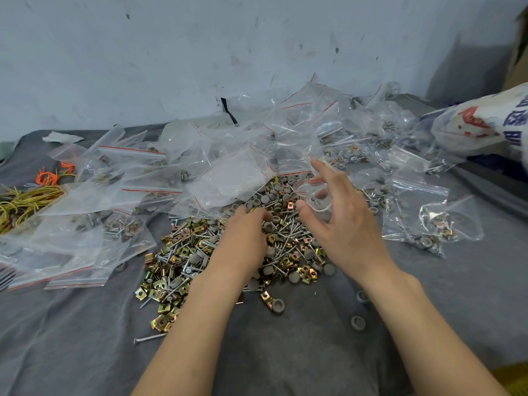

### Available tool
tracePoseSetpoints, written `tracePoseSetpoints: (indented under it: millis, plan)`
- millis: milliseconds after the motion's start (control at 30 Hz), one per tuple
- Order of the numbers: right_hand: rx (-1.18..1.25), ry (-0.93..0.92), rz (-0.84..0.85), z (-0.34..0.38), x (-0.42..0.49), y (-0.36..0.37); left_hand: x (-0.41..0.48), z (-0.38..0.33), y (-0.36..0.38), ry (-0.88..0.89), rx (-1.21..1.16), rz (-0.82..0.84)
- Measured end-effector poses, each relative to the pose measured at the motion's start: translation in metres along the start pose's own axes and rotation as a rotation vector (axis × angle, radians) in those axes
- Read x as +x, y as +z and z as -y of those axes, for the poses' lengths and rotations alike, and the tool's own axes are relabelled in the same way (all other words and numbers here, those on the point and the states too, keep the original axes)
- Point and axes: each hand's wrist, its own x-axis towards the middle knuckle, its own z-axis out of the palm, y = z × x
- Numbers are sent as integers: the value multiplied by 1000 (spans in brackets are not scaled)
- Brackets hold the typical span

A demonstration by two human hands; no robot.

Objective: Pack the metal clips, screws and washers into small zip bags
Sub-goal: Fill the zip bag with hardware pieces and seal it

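I'm reading this as the filling step. The right hand [343, 224], at about 1 o'clock from frame centre, has its grip on a small zip bag [320, 202], thumb and curled fingers pinching the mouth open, index finger stretched upward. The left hand [243, 232] is down in the loose pile [200, 258] at centre, fingers curled into the parts. Its fingertips are hidden, so I cannot tell whether that grip holds anything.

The pile mixes metal clips [160, 321], screws [148, 338] and grey washers [358, 321], spilling toward 6 o'clock on the grey cloth [85, 352].

The next move, I judge, calls for lifting a small set and dropping it cleanly through the held mouth. The parts are tangled, so separating them is the difficulty.

Empty bags [228, 172] crowd the pile's 12 o'clock edge and overlap it. Filled bags [425, 221] lie at 3 o'clock, yellow bands [25, 198] at 9, and a printed sack [485, 121] at 2.
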Motion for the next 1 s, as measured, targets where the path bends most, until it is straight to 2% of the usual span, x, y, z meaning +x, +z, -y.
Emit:
tracePoseSetpoints:
  millis: [133,233,333,400,467,567,667,833,1000]
  plan:
    - [2,-6,-1,1,0,-1,-1,-3,-1,34,-19,-42]
    - [0,-3,3,2,0,-1,-1,-6,-6,96,-64,-177]
    - [5,-2,13,4,0,-2,0,-13,-18,159,-217,-334]
    - [14,-10,11,5,0,-3,1,-22,-28,171,-376,-381]
    - [24,-25,14,6,0,-3,1,-33,-35,185,-541,-357]
    - [38,-51,10,7,-1,-1,1,-47,-36,203,-684,-233]
    - [36,-60,22,8,-3,2,1,-53,-30,177,-683,-127]
    - [39,-58,45,4,-3,0,1,-53,-27,143,-706,-55]
    - [54,-55,54,3,-4,-3,-3,-57,-23,206,-587,-57]
